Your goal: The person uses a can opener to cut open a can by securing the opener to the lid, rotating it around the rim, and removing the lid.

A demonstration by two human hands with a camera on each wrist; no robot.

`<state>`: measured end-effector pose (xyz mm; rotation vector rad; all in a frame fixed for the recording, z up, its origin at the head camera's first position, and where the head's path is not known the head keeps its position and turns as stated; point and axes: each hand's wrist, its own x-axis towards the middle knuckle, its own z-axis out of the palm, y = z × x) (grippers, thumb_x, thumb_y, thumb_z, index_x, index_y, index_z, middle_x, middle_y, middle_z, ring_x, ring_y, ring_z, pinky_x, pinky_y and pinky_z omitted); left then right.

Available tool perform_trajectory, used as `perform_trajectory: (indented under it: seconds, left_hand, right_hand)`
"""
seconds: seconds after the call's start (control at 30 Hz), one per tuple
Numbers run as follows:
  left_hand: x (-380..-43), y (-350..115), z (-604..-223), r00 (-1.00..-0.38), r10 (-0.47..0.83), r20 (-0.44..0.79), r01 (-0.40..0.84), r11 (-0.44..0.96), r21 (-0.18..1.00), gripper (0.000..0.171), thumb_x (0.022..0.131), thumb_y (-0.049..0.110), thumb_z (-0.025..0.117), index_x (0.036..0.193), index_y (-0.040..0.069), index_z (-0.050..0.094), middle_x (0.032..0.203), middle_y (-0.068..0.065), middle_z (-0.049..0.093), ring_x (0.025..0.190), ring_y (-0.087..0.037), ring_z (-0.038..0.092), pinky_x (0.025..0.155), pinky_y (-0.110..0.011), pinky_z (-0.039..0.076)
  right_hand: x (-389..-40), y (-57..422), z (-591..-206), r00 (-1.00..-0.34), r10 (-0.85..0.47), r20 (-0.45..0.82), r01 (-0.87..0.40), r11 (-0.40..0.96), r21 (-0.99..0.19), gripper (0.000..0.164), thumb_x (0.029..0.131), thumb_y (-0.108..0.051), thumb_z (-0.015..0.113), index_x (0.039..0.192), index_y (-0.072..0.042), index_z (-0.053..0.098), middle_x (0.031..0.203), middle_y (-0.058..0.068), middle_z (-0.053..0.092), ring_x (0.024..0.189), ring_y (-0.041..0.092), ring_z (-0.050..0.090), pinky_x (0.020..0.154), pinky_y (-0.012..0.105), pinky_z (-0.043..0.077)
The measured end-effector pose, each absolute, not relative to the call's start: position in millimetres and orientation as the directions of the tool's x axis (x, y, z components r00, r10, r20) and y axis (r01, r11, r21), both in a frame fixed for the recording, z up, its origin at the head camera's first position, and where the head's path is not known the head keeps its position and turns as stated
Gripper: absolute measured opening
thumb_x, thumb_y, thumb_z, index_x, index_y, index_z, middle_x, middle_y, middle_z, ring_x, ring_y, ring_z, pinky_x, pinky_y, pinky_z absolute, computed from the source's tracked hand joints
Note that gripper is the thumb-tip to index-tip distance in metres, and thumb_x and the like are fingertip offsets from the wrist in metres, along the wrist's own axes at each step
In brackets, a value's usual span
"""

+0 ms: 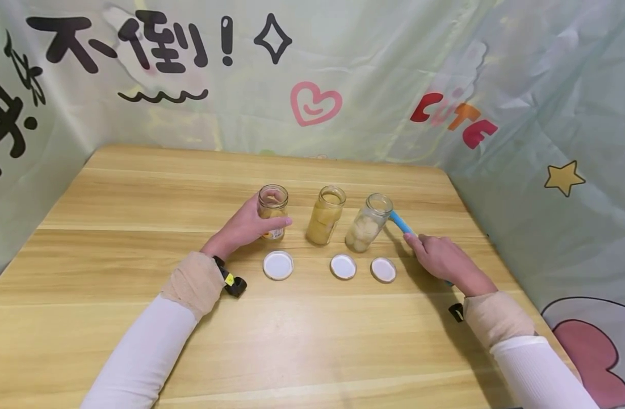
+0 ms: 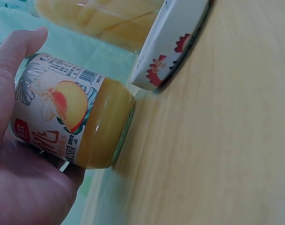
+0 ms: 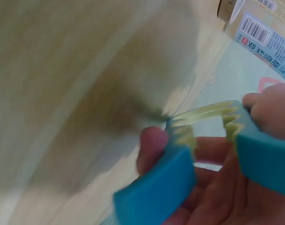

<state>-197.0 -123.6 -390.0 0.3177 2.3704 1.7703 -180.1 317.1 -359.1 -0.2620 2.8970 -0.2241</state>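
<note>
My left hand [image 1: 251, 222] holds a glass jar [image 2: 69, 112] of yellow fruit with a peach label, thumb on its near side and fingers around the back. The jar stands upright on the table without a lid. My right hand [image 1: 442, 258] grips a blue jar opener [image 3: 259, 150] with yellow toothed edges; its blue end [image 1: 401, 222] points toward the rightmost jar. That lidless jar [image 1: 364, 227] contains pale round fruit. Between the two stands another lidless jar [image 1: 323, 221] of yellow fruit pieces.
Three white lids lie in front of the jars: a left lid [image 1: 278, 265], a middle lid [image 1: 343, 267] and a right lid [image 1: 384, 270]. The wooden table [image 1: 292, 341] meets a printed cloth backdrop [image 1: 373, 68] behind and at the sides.
</note>
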Motion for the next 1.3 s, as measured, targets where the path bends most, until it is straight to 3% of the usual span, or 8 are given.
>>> perform_trajectory:
  seconds: [0.3,0.57,0.8,1.1,1.3]
  left_hand:
    - [-197,-123,-390,-0.961,0.277,-0.004,0.077,0.279,0.957,0.05,0.09,0.042,0.08,0.129,0.034,0.05,0.143,-0.002,0.055,0.134,-0.026,0.05,0.101,-0.042,0.042]
    - [-197,-123,-389,-0.962,0.274,0.001,0.079,0.273,0.959,0.051,0.088,0.044,0.081,0.128,0.035,0.05,0.142,0.0,0.056,0.133,-0.024,0.051,0.097,-0.041,0.044]
    - [-198,-123,-390,-0.96,0.28,0.002,0.08,0.267,0.96,0.05,0.089,0.042,0.081,0.127,0.034,0.051,0.141,-0.002,0.056,0.122,-0.026,0.052,0.092,-0.038,0.046]
    - [-198,-122,-391,-0.961,0.278,-0.01,0.069,0.272,0.96,0.05,0.088,0.043,0.082,0.127,0.034,0.051,0.142,-0.002,0.055,0.119,-0.027,0.054,0.087,-0.037,0.048]
    - [-198,-123,-390,-0.961,0.275,-0.008,0.071,0.274,0.959,0.05,0.088,0.043,0.082,0.127,0.034,0.051,0.141,-0.002,0.056,0.126,-0.027,0.052,0.095,-0.039,0.044]
  right_hand:
    - [-182,315,-361,-0.968,-0.158,-0.193,-0.145,0.986,-0.077,0.067,0.105,-0.067,0.034,0.09,-0.005,0.056,0.073,0.012,0.056,0.067,0.027,0.056,0.059,0.038,0.043]
    - [-180,313,-365,-0.976,-0.177,-0.128,-0.172,0.984,-0.052,0.07,0.103,-0.069,0.039,0.091,-0.003,0.059,0.079,0.014,0.059,0.069,0.026,0.056,0.057,0.036,0.041]
    - [-178,312,-368,-0.978,-0.152,-0.142,-0.148,0.988,-0.04,0.081,0.099,-0.075,0.041,0.106,0.003,0.061,0.092,0.021,0.062,0.072,0.028,0.057,0.056,0.039,0.044]
    - [-175,308,-371,-0.981,-0.165,-0.105,-0.164,0.986,-0.018,0.071,0.098,-0.067,0.055,0.096,0.004,0.057,0.082,0.019,0.057,0.061,0.027,0.053,0.051,0.038,0.043]
    - [-175,308,-370,-0.981,-0.159,-0.111,-0.158,0.987,-0.02,0.069,0.097,-0.066,0.059,0.093,0.003,0.057,0.083,0.019,0.057,0.061,0.026,0.053,0.05,0.036,0.042]
